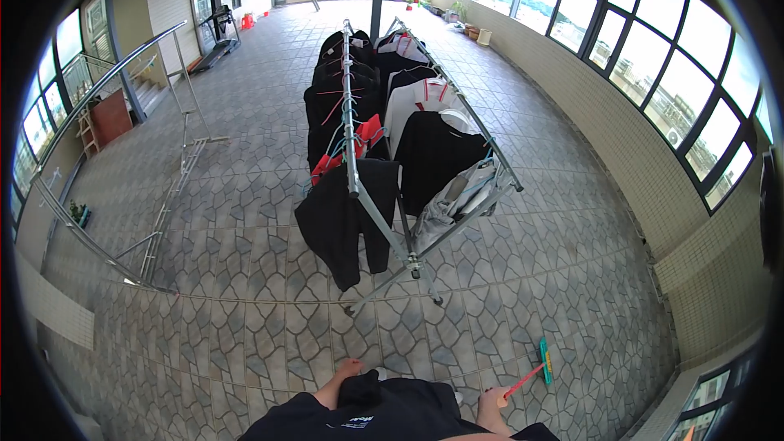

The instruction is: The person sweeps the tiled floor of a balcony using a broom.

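Note:
My right hand, low in the view, is closed round the red handle of a broom. The broom's narrow green and yellow head rests on the stone-patterned floor, out to the right. In front of my dark shirt, my left hand has its fingers curled in, and I see nothing in them. A metal clothes rack stands a short way ahead of both hands. Black trousers, a black top and a grey garment hang at its near end.
On the left stands a second metal rack frame, its feet on the floor. A treadmill sits by the far left wall. Flowerpots line the far right wall. A tiled wall with windows curves along the right. The rack's legs splay toward me.

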Action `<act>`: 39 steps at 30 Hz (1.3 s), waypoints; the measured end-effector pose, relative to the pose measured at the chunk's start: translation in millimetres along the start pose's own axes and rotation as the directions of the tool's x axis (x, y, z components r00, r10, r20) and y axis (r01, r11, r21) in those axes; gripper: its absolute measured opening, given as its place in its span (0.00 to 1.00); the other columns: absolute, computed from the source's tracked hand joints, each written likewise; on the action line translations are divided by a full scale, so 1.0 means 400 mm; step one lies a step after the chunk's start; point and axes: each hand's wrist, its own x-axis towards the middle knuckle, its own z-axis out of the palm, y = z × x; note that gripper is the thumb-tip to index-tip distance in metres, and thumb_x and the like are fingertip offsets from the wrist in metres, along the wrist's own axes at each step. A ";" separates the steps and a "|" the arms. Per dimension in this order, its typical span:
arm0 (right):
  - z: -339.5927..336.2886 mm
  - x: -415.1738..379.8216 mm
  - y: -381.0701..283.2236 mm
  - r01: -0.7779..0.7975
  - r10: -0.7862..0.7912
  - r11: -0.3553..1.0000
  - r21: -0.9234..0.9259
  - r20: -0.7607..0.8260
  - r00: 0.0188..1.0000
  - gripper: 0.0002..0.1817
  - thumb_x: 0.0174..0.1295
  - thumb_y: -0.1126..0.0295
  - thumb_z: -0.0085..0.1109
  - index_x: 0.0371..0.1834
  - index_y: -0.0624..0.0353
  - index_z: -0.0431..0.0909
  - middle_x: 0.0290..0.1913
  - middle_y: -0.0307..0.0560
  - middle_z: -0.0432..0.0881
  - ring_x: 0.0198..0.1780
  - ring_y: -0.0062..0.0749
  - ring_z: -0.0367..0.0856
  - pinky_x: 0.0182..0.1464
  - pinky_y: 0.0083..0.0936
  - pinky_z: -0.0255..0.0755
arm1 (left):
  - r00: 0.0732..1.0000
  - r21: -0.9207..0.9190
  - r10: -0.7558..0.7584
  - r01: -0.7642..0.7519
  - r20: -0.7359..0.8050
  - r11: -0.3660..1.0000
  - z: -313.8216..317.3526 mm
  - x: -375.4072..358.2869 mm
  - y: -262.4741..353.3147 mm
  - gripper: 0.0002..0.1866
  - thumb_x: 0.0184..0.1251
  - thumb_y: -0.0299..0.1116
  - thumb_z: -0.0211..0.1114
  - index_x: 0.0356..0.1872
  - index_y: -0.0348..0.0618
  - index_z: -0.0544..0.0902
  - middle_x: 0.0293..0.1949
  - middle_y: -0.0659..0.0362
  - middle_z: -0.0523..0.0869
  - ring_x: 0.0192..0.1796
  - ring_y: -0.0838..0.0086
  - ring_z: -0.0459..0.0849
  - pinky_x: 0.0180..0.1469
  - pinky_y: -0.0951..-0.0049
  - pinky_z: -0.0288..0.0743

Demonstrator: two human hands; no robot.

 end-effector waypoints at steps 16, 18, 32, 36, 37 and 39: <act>-0.055 -0.020 -0.178 0.104 -0.142 0.985 -0.140 -0.295 0.945 0.28 0.56 0.42 0.48 0.34 0.59 0.80 0.35 0.56 0.83 0.38 0.55 0.81 0.43 0.46 0.72 | 0.966 0.537 0.185 -0.254 0.180 0.804 -0.025 -0.021 -0.151 0.18 0.51 0.42 0.60 0.35 0.40 0.86 0.39 0.44 0.86 0.46 0.49 0.84 0.47 0.56 0.78; -0.040 0.037 -0.108 0.110 -0.158 0.978 -0.178 -0.281 0.947 0.28 0.56 0.43 0.47 0.34 0.61 0.81 0.36 0.59 0.83 0.38 0.56 0.81 0.43 0.47 0.72 | 0.915 0.639 0.267 -0.403 0.304 0.655 -0.045 -0.070 -0.107 0.18 0.52 0.42 0.59 0.36 0.41 0.86 0.39 0.45 0.86 0.45 0.49 0.84 0.47 0.55 0.79; -0.050 0.000 -0.101 -0.092 0.060 0.986 -0.139 -0.217 0.974 0.34 0.53 0.44 0.46 0.35 0.73 0.81 0.40 0.69 0.82 0.41 0.61 0.82 0.44 0.48 0.75 | 0.932 0.688 0.270 -0.361 0.242 0.630 -0.044 -0.090 -0.099 0.16 0.52 0.39 0.56 0.36 0.44 0.87 0.38 0.46 0.86 0.44 0.50 0.85 0.45 0.54 0.79; -0.064 0.003 -0.033 0.135 -0.192 0.917 -0.376 -0.119 0.974 0.29 0.58 0.48 0.47 0.32 0.69 0.81 0.32 0.64 0.83 0.34 0.58 0.81 0.39 0.46 0.74 | 0.989 0.469 0.130 -0.147 0.069 0.871 -0.049 -0.122 -0.072 0.16 0.52 0.39 0.57 0.35 0.43 0.87 0.40 0.45 0.85 0.45 0.50 0.84 0.45 0.55 0.79; -0.071 0.003 -0.007 0.274 -0.312 0.876 -0.397 -0.031 0.950 0.28 0.58 0.49 0.48 0.30 0.70 0.80 0.29 0.63 0.82 0.32 0.55 0.82 0.36 0.44 0.76 | 0.994 0.442 0.095 -0.106 0.047 0.891 -0.018 -0.056 -0.147 0.16 0.52 0.40 0.58 0.35 0.42 0.86 0.41 0.45 0.85 0.45 0.50 0.85 0.45 0.55 0.78; -0.082 -0.052 -0.003 0.106 -0.099 0.959 -0.261 0.042 0.994 0.26 0.60 0.51 0.48 0.28 0.67 0.79 0.25 0.58 0.80 0.30 0.49 0.81 0.33 0.42 0.75 | 0.998 0.415 0.059 -0.064 0.024 0.907 -0.010 -0.047 -0.159 0.16 0.51 0.41 0.58 0.34 0.42 0.86 0.41 0.45 0.86 0.45 0.51 0.85 0.46 0.56 0.78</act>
